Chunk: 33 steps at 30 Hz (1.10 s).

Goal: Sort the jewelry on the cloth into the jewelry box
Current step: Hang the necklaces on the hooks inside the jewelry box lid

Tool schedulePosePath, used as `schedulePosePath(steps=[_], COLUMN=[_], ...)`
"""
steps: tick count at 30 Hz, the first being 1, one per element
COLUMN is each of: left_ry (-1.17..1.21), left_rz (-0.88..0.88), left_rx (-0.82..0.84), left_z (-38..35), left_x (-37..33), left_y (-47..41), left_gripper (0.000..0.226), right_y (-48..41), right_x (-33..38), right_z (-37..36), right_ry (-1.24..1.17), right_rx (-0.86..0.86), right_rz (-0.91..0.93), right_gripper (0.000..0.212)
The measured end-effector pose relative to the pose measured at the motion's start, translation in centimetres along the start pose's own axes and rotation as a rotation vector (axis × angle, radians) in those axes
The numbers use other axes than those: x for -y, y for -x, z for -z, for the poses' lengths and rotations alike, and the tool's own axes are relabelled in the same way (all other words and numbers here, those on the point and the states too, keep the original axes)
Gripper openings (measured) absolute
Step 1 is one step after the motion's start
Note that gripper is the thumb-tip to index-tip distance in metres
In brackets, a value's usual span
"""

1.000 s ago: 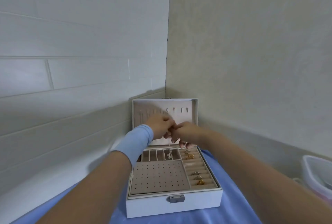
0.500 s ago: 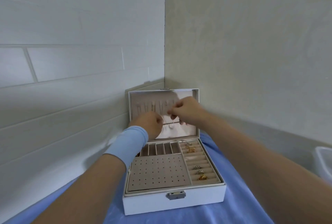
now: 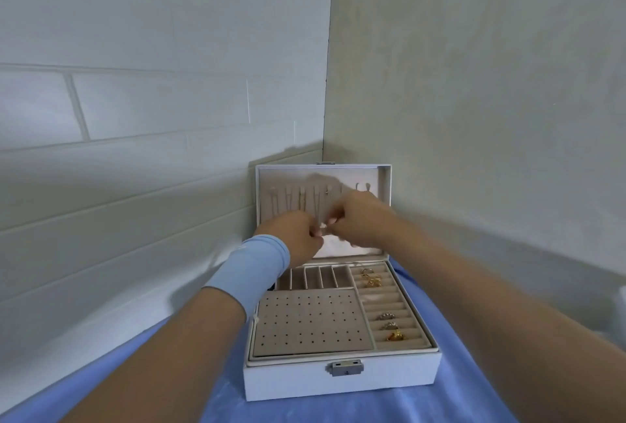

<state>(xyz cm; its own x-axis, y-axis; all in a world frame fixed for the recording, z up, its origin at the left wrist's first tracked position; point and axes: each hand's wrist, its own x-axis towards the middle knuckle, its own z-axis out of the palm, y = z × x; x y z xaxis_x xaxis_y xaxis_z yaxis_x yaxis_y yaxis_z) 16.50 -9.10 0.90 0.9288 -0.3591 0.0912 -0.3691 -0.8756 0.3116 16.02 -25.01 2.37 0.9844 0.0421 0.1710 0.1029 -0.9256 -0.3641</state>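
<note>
Jewelry box (image 3: 338, 385) stands on the cloth (image 3: 474, 388), rings (image 3: 386, 316) in its right slots (image 3: 379, 297).

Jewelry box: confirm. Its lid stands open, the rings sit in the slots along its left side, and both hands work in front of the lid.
Not quite: in the head view the rings sit along the right side of the jewelry box. The lid is open, left hand and right hand in front of it.
</note>
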Motion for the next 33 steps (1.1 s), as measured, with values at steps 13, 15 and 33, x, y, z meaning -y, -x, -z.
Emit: schedulePosePath(steps=[13,15,33], left_ry=[0.119,0.113,-0.002], left_rz=[0.023,0.053,0.365], left_rx=[-0.070,-0.073,0.283], left_z=[4.8,5.5,6.0], left_x=[3.7,5.5,19.4], left_y=[9.3,12.3,38.3], left_gripper=[0.021,0.011,0.013], right_y=[6.5,8.1,22.4], right_x=[9.2,11.6,30.4], right_z=[0.2,-0.6,-14.3], right_ry=[-0.112,-0.149,-0.024], right_rx=[0.020,0.086,0.705], right_rz=[0.182,0.213,0.467], right_gripper=[0.011,0.011,0.026])
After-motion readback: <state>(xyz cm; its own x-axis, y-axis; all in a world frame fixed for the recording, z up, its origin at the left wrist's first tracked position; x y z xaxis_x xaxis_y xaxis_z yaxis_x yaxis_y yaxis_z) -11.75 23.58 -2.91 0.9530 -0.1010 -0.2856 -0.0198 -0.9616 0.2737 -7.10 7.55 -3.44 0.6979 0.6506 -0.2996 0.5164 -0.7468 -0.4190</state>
